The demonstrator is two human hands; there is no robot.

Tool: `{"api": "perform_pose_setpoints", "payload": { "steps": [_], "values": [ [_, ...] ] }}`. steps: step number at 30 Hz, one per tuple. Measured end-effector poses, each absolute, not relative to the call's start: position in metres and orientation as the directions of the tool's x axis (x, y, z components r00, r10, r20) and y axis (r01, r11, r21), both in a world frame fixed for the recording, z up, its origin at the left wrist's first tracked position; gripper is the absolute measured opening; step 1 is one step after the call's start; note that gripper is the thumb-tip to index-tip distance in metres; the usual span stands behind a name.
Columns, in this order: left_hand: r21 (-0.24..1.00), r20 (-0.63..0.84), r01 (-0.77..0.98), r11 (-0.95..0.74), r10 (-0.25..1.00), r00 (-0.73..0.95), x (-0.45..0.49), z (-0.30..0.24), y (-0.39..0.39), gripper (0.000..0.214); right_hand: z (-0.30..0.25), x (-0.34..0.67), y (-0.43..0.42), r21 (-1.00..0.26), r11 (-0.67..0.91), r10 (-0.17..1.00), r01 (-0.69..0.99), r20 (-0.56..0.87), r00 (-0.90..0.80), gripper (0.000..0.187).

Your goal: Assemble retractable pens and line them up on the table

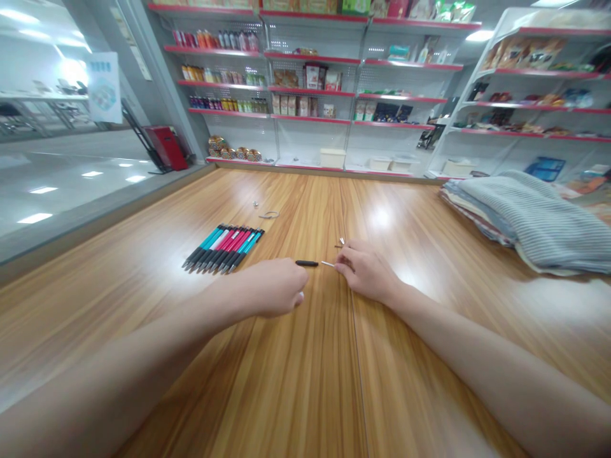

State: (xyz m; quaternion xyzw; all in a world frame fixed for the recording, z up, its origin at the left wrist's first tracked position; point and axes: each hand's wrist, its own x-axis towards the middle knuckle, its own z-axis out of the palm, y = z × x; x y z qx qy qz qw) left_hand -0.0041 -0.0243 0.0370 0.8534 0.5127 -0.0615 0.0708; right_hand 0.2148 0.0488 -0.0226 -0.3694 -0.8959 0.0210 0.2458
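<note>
My left hand (279, 286) is closed, and a short black pen barrel (306, 263) sticks out beyond its fingers; how they grip it is hidden. A small white bit (300, 297) shows under that hand. Opposite, my right hand (365, 267) pinches a thin white pen refill (328, 263), its end pointing at the barrel with a narrow gap between. Small silver and dark pen parts (341, 242) lie just behind the right fingers. Left of my hands, several click pens (224, 248) in blue, pink and white with black grips lie side by side in a row.
A thin looped band (270, 215) and a small shiny piece (255, 203) lie behind the pens. Folded cloths (529, 216) are stacked at the table's right. Shelves (312, 117) with goods stand past the far edge of the wooden table (305, 388).
</note>
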Motion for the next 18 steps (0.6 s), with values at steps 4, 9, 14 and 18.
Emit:
{"api": "perform_pose_setpoints", "payload": {
  "steps": [4, 9, 14, 18],
  "values": [
    [0.009, 0.023, 0.885, -0.465, 0.885, 0.465, 0.002, 0.016, -0.014, 0.019, -0.026, 0.216, 0.053, -0.189, 0.753, 0.630, 0.630, 0.481, -0.610, 0.018],
    [-0.015, 0.191, 0.886, -0.464, 0.868, 0.459, 0.016, -0.004, -0.016, 0.020, -0.027, 0.216, 0.054, -0.151, 0.778, 0.600, 0.610, 0.467, -0.650, 0.027],
    [0.019, 0.236, 0.847, -0.532, 0.825, 0.513, 0.020, -0.005, -0.017, 0.018, -0.023, 0.215, 0.053, -0.183, 0.804, 0.572, 0.566, 0.502, -0.649, 0.020],
    [0.051, 0.257, 0.824, -0.564, 0.805, 0.534, 0.018, -0.007, -0.014, 0.016, -0.021, 0.216, 0.054, -0.207, 0.768, 0.611, 0.605, 0.520, -0.597, 0.020]
  ]
}}
